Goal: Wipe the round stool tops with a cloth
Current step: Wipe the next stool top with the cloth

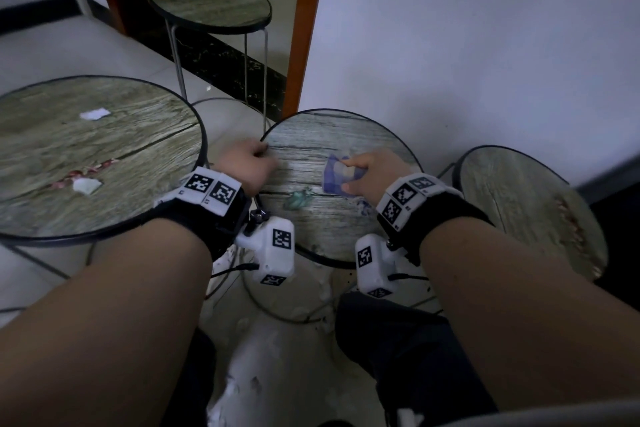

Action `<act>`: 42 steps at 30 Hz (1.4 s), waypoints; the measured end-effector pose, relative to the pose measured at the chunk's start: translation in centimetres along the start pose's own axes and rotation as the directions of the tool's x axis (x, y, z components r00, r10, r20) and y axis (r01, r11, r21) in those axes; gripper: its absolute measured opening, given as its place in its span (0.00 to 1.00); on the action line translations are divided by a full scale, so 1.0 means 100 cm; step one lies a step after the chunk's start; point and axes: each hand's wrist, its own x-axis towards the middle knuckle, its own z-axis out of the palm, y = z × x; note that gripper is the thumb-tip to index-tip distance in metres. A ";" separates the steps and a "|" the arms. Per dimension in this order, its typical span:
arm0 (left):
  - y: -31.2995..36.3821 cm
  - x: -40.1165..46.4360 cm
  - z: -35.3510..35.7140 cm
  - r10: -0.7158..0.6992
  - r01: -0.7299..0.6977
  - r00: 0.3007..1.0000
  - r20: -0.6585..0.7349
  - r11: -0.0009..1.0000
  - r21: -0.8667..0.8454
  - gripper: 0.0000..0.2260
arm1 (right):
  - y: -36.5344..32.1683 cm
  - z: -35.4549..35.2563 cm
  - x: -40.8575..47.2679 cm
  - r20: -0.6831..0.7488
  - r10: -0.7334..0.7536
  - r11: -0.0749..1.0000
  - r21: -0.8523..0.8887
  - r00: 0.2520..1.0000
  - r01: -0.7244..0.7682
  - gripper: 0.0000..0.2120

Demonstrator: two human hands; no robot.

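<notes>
Right hand [372,170] gripping cloth [335,180], left hand [247,166] gripping stool rim [273,135]

Blue-and-white checked cloth [337,177] on grey-green wood-grain stool top [311,149].

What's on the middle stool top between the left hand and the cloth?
In the head view, mostly bare wood-grain top lies between left hand and cloth; a small greenish smear sits slightly nearer the person.

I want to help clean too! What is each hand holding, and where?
The right hand grips the bunched blue cloth from its top. The left hand grips the middle stool's left rim.
</notes>
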 end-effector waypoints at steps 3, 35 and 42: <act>0.000 -0.008 0.001 -0.007 0.006 1.000 0.011 1.000 0.017 0.23 | 0.000 0.001 -0.007 -0.004 0.016 0.999 -0.028 1.000 -0.016 0.23; -0.012 -0.062 0.002 0.027 -0.033 0.999 0.045 0.990 0.135 0.20 | -0.011 0.012 -0.070 0.058 0.030 0.993 -0.119 0.998 -0.023 0.26; -0.017 -0.074 0.006 0.043 -0.053 0.997 0.065 0.986 0.159 0.22 | -0.009 0.023 -0.077 0.040 0.039 0.993 -0.111 0.998 -0.034 0.26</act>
